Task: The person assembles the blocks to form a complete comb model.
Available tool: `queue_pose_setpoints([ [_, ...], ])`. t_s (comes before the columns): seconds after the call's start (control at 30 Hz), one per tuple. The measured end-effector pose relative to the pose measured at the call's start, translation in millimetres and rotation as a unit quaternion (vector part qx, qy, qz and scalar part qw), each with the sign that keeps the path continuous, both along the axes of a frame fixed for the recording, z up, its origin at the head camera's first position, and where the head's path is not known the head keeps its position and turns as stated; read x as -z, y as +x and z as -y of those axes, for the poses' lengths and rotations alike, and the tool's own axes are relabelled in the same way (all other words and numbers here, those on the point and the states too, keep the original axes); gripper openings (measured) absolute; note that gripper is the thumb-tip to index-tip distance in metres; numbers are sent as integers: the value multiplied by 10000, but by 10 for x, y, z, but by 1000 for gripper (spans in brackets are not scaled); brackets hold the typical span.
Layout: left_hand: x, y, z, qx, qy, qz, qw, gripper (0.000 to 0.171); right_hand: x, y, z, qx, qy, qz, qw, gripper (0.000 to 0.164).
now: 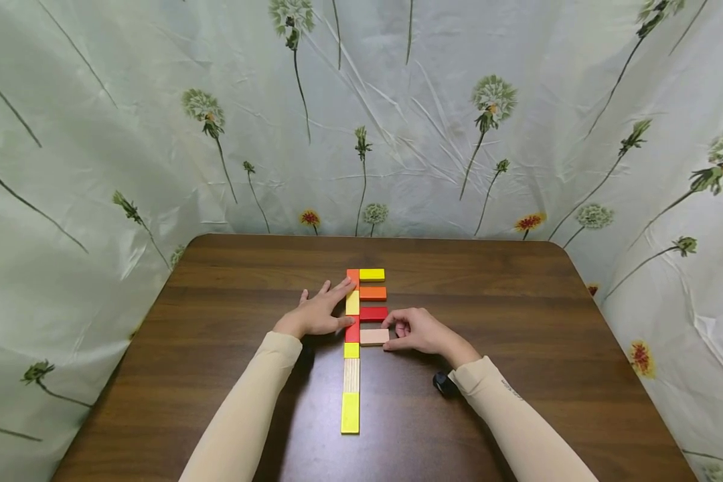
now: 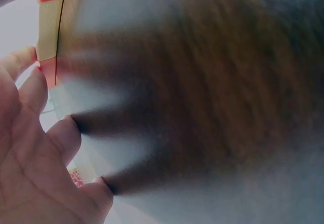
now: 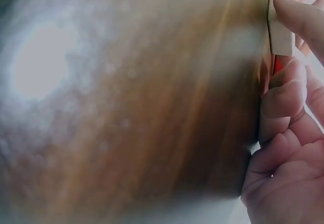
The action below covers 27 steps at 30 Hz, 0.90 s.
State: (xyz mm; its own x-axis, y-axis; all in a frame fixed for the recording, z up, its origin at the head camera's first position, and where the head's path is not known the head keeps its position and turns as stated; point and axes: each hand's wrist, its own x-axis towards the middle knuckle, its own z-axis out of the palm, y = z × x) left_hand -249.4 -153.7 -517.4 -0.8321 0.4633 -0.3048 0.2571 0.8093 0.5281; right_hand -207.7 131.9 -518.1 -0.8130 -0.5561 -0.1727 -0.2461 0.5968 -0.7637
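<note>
A column of flat wooden blocks runs down the table, with an orange block (image 1: 353, 274) at the far end, then a cream block (image 1: 352, 303) and a red block (image 1: 352, 333). My left hand (image 1: 316, 314) lies spread at its left side, index fingertip on the orange block and thumb on the red one. On the column's right, my right hand (image 1: 424, 333) pinches the outer end of a pale wooden block (image 1: 372, 337) between thumb and finger. That block lies crosswise, its inner end against the column. The right wrist view also shows the pale block (image 3: 280, 29) at the fingers.
Beyond the pale block, a red block (image 1: 373, 314), an orange block (image 1: 373, 293) and a yellow block (image 1: 371, 275) stick out rightward. Nearer, the column continues with a small yellow block (image 1: 351, 350), a striped block (image 1: 351, 375) and a long yellow block (image 1: 350, 413). A floral curtain (image 1: 410, 134) hangs behind the brown table (image 1: 488, 281).
</note>
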Motion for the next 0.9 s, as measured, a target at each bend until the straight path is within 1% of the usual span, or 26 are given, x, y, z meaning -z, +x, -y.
queue_pose_setpoints([
  [0.03,-11,6,-2,3,-42,-15,10000,87,-3,0,-2,1,-3,-2,10000,31],
  [0.2,-149,83,-19,40,-101,-115,9999,85,8,-6,-1,6,7,-3,10000,30],
  [0.37,-130,75,-12,28,-62,-78,9999,86,29,-15,-3,-26,60,-19,10000,31],
  [0.57,-106,69,-11,23,-22,-82,10000,86,25,-7,-2,29,89,1,10000,31],
  [0.9,-135,80,-11,37,-18,-60,10000,87,33,-2,-14,41,19,-51,10000,31],
])
